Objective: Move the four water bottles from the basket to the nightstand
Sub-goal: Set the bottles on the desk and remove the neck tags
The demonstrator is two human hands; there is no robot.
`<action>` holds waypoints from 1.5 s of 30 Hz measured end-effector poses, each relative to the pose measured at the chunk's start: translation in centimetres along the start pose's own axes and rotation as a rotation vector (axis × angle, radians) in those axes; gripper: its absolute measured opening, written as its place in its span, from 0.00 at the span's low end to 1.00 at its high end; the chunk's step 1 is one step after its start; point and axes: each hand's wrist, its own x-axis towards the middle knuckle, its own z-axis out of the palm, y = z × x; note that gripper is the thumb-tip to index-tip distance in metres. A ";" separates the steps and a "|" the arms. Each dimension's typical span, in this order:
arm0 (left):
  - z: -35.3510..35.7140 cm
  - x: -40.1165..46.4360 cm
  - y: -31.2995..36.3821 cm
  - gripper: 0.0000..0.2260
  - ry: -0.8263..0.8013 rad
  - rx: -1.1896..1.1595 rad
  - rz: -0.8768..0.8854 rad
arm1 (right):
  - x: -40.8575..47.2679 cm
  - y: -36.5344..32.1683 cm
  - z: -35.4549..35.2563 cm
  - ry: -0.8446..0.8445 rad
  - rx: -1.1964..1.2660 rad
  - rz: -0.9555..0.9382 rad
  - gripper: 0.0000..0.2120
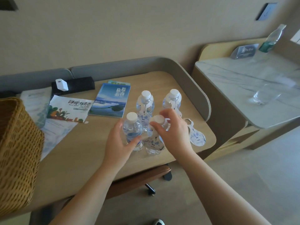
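Four clear water bottles [146,117] with white caps, standing upright in a tight cluster on the wooden nightstand [84,161], three wearing paper neck tags. Woven wicker basket [16,153] sitting at the left edge.

We see clear water bottles [132,132] with white caps, a tan woven basket [16,153], a blue booklet [112,99].

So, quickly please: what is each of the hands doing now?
Left hand: grips the front-left bottle around its body.
Right hand: fingers pinch the cap of the front-right bottle.
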 end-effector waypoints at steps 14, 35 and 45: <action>2.7 -1.8 4.3 0.21 -0.258 -0.105 0.051 | 3.4 1.7 -4.5 -0.347 -0.085 -0.129 0.12; 6.8 0.0 4.2 0.26 -0.275 -0.257 -0.078 | 1.7 3.7 -2.0 -0.108 -0.098 -0.201 0.27; 7.5 0.1 4.0 0.29 -0.266 -0.237 -0.080 | 2.3 2.7 -3.6 -0.094 -0.045 -0.245 0.26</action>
